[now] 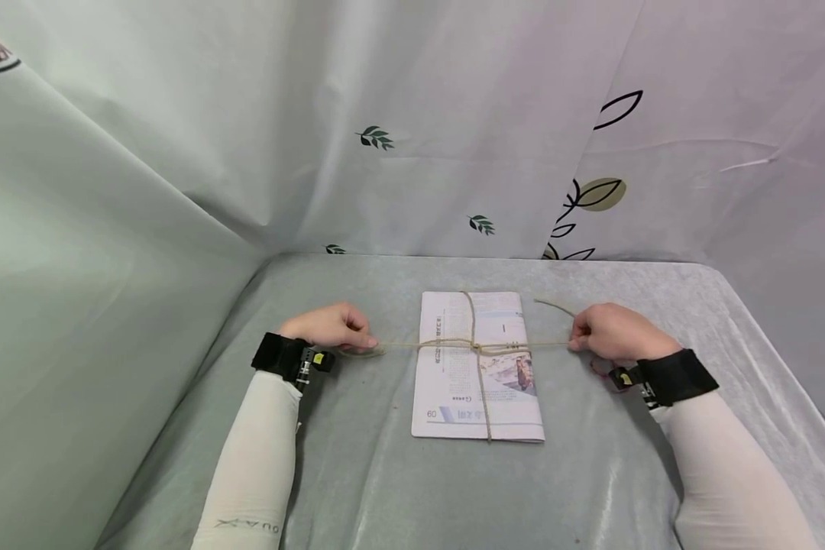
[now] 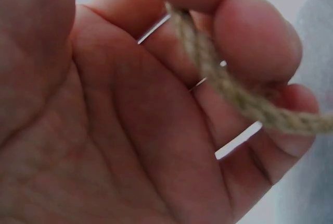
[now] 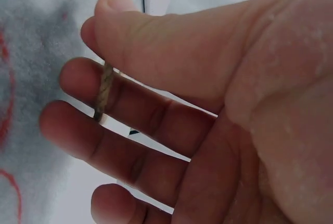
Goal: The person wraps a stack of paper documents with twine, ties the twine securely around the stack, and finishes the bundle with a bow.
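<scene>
A folded newspaper lies on the cloth-covered table, bound crosswise with twine. The strands cross at a knot near its middle. On the left, my left hand pinches one twine end between thumb and fingers; its wrist view shows the thick twine curving across the fingers. My right hand pinches the other end on the right, and a loose tail sticks out beyond it. In the right wrist view this twine runs under the thumb and over the fingers. Both strands stretch nearly straight out from the knot.
A grey cloth covers the table. Behind it hangs a pale curtain with leaf prints, and another pale sheet stands along the left side. Red marks show on the cloth in the right wrist view.
</scene>
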### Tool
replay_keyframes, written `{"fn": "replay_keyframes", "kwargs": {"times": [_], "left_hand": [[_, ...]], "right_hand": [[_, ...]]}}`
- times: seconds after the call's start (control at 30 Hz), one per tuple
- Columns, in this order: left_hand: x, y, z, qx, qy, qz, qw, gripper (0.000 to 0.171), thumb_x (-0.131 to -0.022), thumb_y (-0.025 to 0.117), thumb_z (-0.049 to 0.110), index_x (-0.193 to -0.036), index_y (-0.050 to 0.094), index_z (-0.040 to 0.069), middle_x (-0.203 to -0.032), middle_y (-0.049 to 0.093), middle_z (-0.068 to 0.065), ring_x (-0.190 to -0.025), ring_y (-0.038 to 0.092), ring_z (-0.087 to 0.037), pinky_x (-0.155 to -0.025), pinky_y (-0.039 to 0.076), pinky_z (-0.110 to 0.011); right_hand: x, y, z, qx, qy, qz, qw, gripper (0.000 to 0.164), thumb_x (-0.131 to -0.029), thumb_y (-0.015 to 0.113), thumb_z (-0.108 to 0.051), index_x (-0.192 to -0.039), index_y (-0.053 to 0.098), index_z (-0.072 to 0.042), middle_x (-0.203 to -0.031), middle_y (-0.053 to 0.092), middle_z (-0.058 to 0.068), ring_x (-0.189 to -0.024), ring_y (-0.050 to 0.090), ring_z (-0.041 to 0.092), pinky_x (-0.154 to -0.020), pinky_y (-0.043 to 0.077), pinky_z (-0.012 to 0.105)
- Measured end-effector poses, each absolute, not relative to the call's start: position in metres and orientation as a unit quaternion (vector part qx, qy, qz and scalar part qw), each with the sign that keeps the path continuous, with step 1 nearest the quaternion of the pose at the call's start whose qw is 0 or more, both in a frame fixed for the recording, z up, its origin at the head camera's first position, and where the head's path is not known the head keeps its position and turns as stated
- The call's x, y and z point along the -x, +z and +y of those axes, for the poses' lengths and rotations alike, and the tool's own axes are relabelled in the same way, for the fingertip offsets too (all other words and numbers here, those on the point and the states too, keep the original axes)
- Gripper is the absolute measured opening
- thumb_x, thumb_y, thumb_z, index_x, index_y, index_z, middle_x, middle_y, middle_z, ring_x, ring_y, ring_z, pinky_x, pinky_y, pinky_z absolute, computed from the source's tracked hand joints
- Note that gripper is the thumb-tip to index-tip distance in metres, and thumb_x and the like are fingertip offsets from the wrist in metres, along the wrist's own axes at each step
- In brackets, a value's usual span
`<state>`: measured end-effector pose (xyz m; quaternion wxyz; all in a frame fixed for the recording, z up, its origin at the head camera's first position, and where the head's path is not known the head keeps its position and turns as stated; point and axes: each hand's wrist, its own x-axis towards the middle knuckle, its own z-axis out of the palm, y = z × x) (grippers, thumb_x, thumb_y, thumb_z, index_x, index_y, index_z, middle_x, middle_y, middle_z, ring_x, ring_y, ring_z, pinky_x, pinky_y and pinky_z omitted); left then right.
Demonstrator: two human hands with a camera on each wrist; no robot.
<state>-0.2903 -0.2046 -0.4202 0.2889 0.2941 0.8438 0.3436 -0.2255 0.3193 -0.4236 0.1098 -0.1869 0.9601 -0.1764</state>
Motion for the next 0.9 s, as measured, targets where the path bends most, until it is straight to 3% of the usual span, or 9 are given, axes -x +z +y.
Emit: {"fn": "replay_keyframes", "kwargs": {"times": [0.37, 0.6, 0.77, 0.9], "left_hand": [[0.290, -0.413, -0.211, -0.290, 0.330, 0.856, 0.271, 0.041, -0.106, 0.077, 0.026, -0.074, 0.064, 0.003, -0.067, 0.044, 0.008, -0.063, 0.039, -0.011, -0.064, 0.034, -0.028], [0.282, -0.403, -0.213, -0.239, 0.338, 0.892, 0.179, 0.038, -0.104, 0.081, 0.030, -0.087, 0.076, -0.003, -0.072, 0.052, 0.006, -0.067, 0.042, -0.014, -0.065, 0.035, -0.031], [0.283, -0.406, -0.206, -0.225, 0.309, 0.917, 0.115, 0.035, -0.104, 0.082, 0.029, -0.081, 0.077, 0.004, -0.069, 0.053, 0.007, -0.063, 0.043, -0.015, -0.062, 0.036, -0.033], [0.288, -0.419, -0.190, -0.216, 0.212, 0.951, 0.055, 0.036, -0.105, 0.080, 0.035, -0.078, 0.076, 0.011, -0.071, 0.060, 0.002, -0.068, 0.054, -0.022, -0.067, 0.044, -0.039]], "right_hand": [[0.223, -0.421, 0.321, 0.181, -0.177, 0.961, 0.112, 0.019, -0.103, 0.079, -0.019, -0.084, 0.078, -0.019, -0.078, 0.068, -0.008, -0.069, 0.056, 0.014, -0.072, 0.048, 0.040], [0.225, -0.420, 0.321, 0.174, -0.173, 0.965, 0.092, 0.016, -0.105, 0.078, -0.022, -0.088, 0.080, -0.021, -0.078, 0.069, -0.006, -0.068, 0.054, 0.015, -0.070, 0.046, 0.041], [0.224, -0.417, 0.319, 0.163, -0.171, 0.968, 0.079, 0.015, -0.105, 0.078, -0.023, -0.091, 0.080, -0.020, -0.083, 0.071, -0.004, -0.068, 0.054, 0.016, -0.070, 0.047, 0.042], [0.223, -0.416, 0.317, 0.158, -0.173, 0.968, 0.083, 0.015, -0.105, 0.078, -0.023, -0.092, 0.080, -0.018, -0.083, 0.071, -0.003, -0.067, 0.055, 0.016, -0.069, 0.046, 0.041]]}}
